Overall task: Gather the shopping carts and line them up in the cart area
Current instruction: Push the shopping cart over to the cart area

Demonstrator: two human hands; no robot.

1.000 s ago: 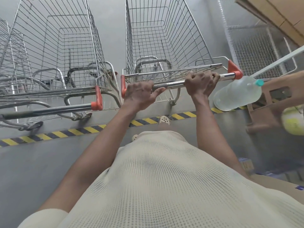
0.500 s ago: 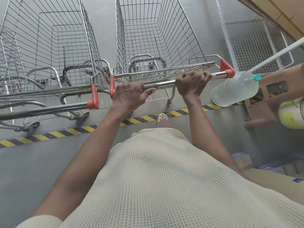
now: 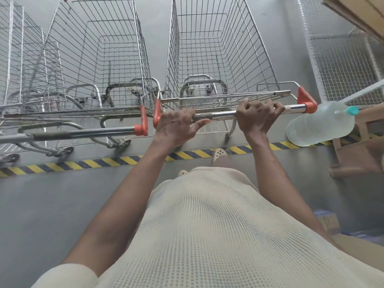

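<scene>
A wire shopping cart point(image 3: 218, 59) stands just past the yellow-and-black hazard stripe point(image 3: 83, 164). Its rear casters are close beyond the line and its empty basket points away from the stripe toward the grey wall. A person grips its chrome handle bar point(image 3: 220, 115) with both hands. The left hand point(image 3: 176, 127) is curled over the bar near the left orange end cap, thumb stretched along the underside. The right hand point(image 3: 257, 115) is wrapped fully round the bar farther along.

The cart looks to be a rigid steel frame, light while empty and free-rolling. It is likely to swing at the nose if pushed one-handed, so a grip spread wide along the bar suits steering it.

A second cart point(image 3: 99, 59) is parked on the same far side of the stripe, just beside the first. Their orange handle ends are close, though whether they touch cannot be told. A third cart point(image 3: 20, 59) shows beyond it, toward the stripe's left end.

At the stripe's right end a large clear water bottle point(image 3: 320, 126) lies on its side against a brown wooden piece point(image 3: 361, 146). A white mesh rack point(image 3: 342, 65) and cardboard point(image 3: 357, 13) stand farther past the line.
</scene>
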